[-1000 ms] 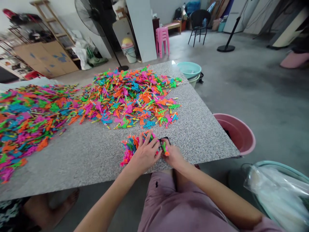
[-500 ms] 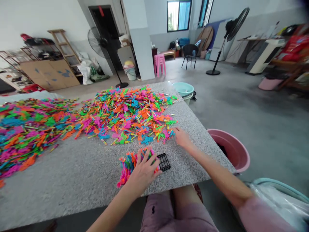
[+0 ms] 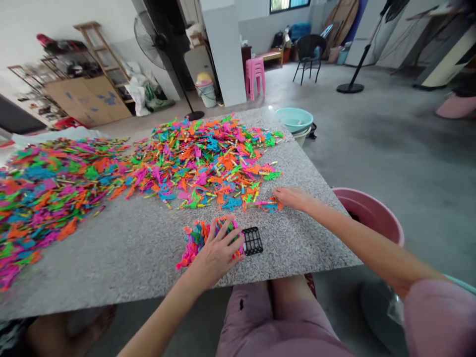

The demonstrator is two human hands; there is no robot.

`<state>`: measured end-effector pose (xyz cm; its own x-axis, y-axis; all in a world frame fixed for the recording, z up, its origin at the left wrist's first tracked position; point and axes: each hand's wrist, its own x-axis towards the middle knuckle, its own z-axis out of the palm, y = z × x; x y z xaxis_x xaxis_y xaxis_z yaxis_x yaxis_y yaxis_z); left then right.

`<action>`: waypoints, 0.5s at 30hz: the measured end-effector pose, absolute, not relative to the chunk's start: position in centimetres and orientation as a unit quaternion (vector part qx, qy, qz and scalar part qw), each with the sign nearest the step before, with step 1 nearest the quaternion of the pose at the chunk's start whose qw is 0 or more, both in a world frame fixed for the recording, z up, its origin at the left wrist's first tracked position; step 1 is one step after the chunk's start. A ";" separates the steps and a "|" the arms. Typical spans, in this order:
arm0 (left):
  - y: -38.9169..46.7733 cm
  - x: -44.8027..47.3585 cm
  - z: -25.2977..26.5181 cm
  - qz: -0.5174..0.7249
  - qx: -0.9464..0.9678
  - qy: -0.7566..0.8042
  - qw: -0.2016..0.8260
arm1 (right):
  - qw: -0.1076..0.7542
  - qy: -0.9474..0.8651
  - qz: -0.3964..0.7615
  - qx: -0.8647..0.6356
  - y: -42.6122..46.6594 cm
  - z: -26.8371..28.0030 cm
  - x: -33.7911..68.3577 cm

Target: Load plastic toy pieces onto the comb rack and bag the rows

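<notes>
My left hand (image 3: 220, 248) lies with spread fingers over a tight row of brightly coloured plastic pieces (image 3: 191, 248). The row stands in a black plastic grid rack (image 3: 253, 241), whose bare right end shows beside my fingers. At the right edge of a large pile of loose, gun-shaped plastic pieces (image 3: 208, 153), my right hand (image 3: 288, 197) has its fingers pinched together. Its fingertips touch an orange piece by a blue piece (image 3: 272, 207); the grip itself is partly hidden.
The speckled stone table (image 3: 122, 258) carries a second heap of pieces (image 3: 48, 193) at left. Beyond its right edge stand a pink tub (image 3: 386, 218) and a light-blue basin (image 3: 295, 118). A person's bare leg (image 3: 70, 332) shows under the table at lower left.
The view has tilted down. My right hand stays at the pile's edge, where a few pieces have shifted under its fingertips. My left hand keeps its place on the row.
</notes>
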<state>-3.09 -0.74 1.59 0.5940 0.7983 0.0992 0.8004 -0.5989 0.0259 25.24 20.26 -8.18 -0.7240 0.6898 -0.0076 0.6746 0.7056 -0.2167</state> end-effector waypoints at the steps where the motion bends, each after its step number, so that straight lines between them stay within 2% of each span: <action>1: -0.7 -3.0 1.6 -0.052 -0.892 -0.449 0.008 | 0.054 -0.911 0.120 -0.390 19.6 -8.0 25.8; 6: -0.8 -2.8 1.2 -0.065 -0.883 -0.464 0.017 | 0.189 -0.813 0.309 -0.455 16.3 -8.1 26.8; 11: -0.8 -2.9 1.7 -0.055 -0.887 -0.458 -0.004 | 0.289 -0.660 0.562 -0.406 12.0 -10.4 23.9; 15: -0.6 -2.7 1.9 -0.044 -0.889 -0.456 -0.004 | 0.338 -0.585 0.644 -0.358 8.5 -11.4 19.8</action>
